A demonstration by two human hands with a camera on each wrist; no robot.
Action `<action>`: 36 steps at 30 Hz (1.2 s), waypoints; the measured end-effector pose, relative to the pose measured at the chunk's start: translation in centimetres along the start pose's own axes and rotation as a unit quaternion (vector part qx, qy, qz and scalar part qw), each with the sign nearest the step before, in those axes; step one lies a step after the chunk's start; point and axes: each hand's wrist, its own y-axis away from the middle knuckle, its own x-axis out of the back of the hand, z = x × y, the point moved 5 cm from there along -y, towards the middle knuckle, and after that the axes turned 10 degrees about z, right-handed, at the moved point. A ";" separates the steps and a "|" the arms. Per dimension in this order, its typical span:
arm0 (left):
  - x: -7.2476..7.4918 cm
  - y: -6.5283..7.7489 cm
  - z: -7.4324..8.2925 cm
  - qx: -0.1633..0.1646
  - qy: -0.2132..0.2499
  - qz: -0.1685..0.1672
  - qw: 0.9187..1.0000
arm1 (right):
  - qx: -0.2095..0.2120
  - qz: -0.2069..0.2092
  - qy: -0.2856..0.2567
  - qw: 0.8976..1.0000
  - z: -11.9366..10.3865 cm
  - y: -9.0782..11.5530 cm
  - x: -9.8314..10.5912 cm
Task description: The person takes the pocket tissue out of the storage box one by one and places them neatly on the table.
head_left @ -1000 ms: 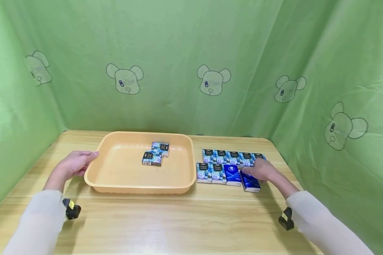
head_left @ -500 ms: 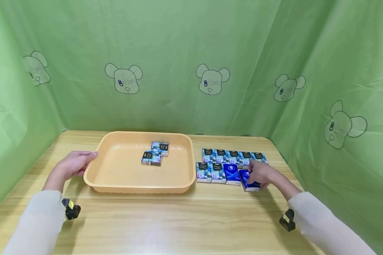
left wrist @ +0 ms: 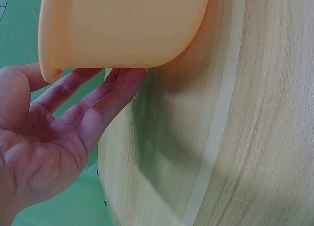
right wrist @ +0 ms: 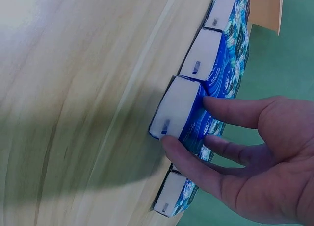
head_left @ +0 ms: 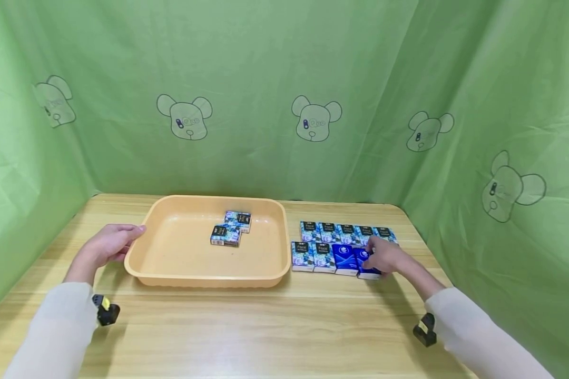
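Observation:
My left hand [head_left: 110, 243] grips the left rim of a pale orange plastic tray [head_left: 204, 278]. In the left wrist view the thumb is hooked at the rim and the fingers lie against the tray's outer wall [left wrist: 127, 30]. At the right, my right hand [head_left: 385, 256] pinches a dark blue tissue pack [right wrist: 176, 106] between thumb and fingers; the hand covers part of it. That pack sits flush beside another blue tissue pack [head_left: 345, 259] at the end of the front row. Two flowered tissue packs [head_left: 225, 236] lie partly overlapping inside the tray.
Flowered packs [head_left: 303, 257] continue the front row leftward, close to the tray's right side. Behind them runs a back row of several flowered packs [head_left: 329, 232]. The wooden table [head_left: 265, 331] is bounded by green curtains [head_left: 246, 158] at the back and sides.
The right hand has closed on the tilted blue pack and moved it left and back, straightening it against the neighbouring blue pack. The left hand and tray have stayed put.

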 end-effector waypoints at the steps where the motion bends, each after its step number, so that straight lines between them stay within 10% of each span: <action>1: 0.0 0.0 0.0 0.000 0.000 0.000 1.000 | 0.001 0.001 0.003 1.000 0.0 0.0 0.0; 36: 0.0 0.0 -0.1 0.002 0.002 0.000 1.000 | 0.000 0.004 0.019 1.000 -0.3 -0.5 0.1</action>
